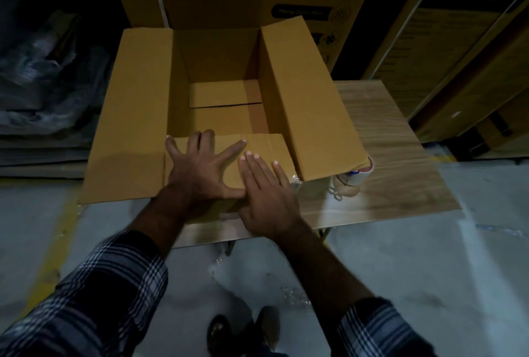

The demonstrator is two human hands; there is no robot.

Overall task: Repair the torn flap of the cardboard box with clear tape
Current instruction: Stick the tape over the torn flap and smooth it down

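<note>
I have both palms flat on the near flap (257, 147) of the box (223, 84), which sits open on the counter (386, 133) with its side flaps spread out. My left hand (200, 167) is splayed wide, fingers apart, pinning the left half of the flap; my right hand (266, 187) lies flat beside it with fingers nearly together, thumb-side touching the left, and neither hand grips anything. I can't make out the tear itself in this dim light, but a crinkle of clear tape (296, 182) shows at the flap's right corner, just past my right fingertips, so I judge I'm pressing tape down over the repair. To do this well I should keep the left hand still as the anchor, so the torn edges stay butted together, and sweep the right palm outward from the middle toward that loose corner, pushing air out rather than trapping it. Firm, slow pressure matters most at the tape's ends, where it will lift first. The flap overhangs the open box, so pushing too hard could crease it; I'd press only as much as the cardboard bears. The roll (353, 177) waits just beside the right flap if another strip is needed.
</note>
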